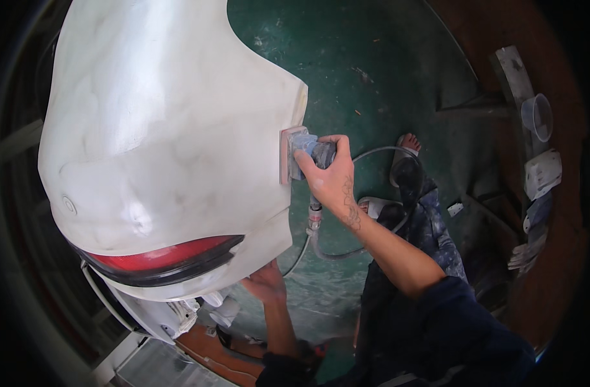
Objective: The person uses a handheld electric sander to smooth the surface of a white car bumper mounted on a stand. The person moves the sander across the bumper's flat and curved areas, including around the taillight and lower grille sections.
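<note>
A large white car bumper point(172, 129), smudged with grey patches, fills the left half of the view. Low on it sits a curved red lamp strip point(172, 253) with a dark border. My right hand point(330, 171) is wrapped round a dusty hose-fed sander point(304, 145), thumb on the near side. The sander's flat pad is upright against the bumper's right edge. Below, my left hand point(267, 282) is at the bumper's lower edge, which it seems to hold from behind. Its fingertips are partly hidden by the bumper.
From the sander's fitting point(314, 216), a grey hose point(340, 257) loops past my legs and feet. The floor point(320, 51) is green and dusty. A clear plastic tub point(537, 117) and dusty white pieces point(543, 174) lie along the right side. A metal-framed surface stands at lower left.
</note>
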Demonstrator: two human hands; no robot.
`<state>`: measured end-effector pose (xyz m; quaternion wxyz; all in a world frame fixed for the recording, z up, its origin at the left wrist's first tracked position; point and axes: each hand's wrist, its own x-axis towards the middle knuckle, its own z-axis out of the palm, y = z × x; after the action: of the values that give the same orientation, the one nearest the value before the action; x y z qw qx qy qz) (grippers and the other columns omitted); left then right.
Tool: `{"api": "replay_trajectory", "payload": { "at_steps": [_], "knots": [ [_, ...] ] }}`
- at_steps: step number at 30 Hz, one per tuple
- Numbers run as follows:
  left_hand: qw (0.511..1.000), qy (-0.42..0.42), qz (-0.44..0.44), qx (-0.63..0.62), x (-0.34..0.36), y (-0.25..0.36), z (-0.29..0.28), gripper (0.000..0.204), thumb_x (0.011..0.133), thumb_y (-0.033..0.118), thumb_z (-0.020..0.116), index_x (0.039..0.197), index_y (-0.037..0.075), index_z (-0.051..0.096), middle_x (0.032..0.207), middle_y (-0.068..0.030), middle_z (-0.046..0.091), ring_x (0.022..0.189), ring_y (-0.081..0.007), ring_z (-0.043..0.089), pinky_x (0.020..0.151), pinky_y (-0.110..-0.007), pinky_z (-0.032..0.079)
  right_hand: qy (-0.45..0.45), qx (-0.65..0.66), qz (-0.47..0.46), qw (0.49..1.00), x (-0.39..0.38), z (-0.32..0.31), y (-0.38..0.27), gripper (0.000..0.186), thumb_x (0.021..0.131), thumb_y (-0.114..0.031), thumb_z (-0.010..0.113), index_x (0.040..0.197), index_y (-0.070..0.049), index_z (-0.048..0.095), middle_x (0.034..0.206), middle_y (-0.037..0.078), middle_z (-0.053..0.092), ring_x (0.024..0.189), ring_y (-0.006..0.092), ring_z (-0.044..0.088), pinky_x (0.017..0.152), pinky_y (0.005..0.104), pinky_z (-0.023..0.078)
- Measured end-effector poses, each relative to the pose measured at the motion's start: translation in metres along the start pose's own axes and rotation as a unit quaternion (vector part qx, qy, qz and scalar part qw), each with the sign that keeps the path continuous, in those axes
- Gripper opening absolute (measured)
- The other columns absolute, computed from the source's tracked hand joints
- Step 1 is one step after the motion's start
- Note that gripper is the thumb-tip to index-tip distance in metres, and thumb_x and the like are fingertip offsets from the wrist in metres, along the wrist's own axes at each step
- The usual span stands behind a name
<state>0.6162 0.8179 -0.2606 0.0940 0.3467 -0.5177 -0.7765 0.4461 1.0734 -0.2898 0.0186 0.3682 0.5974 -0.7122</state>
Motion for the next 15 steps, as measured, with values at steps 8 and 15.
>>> {"api": "replay_trajectory", "payload": {
  "at_steps": [8,15],
  "knots": [
    [0.999,-0.006,-0.029,-0.045,0.028,-0.015,0.003,0.063,0.103,0.054,0.058,0.152,0.014,0.057,0.155,-0.0072,0.060,0.144,-0.0288,0.057,0.118,-0.051,0.048,0.001,0.011,-0.009,1.000,0.011,0.000,0.003,0.062,0.081,-0.032,0.089,0.119,0.002,0.055,0.099,0.021,0.068,0.089,0.0325,0.069,0.085,0.0433,0.056],
    [0.987,-0.040,-0.102,-0.119,0.019,-0.039,0.037,0.062,0.099,0.054,0.065,0.148,0.017,0.060,0.149,-0.0051,0.064,0.136,-0.0272,0.061,0.116,-0.054,0.047,0.000,-0.036,-0.025,0.999,0.113,-0.013,-0.023,0.071,0.079,-0.043,0.087,0.120,0.007,0.057,0.098,0.023,0.071,0.092,0.0350,0.072,0.086,0.0434,0.057]
  ]
}}
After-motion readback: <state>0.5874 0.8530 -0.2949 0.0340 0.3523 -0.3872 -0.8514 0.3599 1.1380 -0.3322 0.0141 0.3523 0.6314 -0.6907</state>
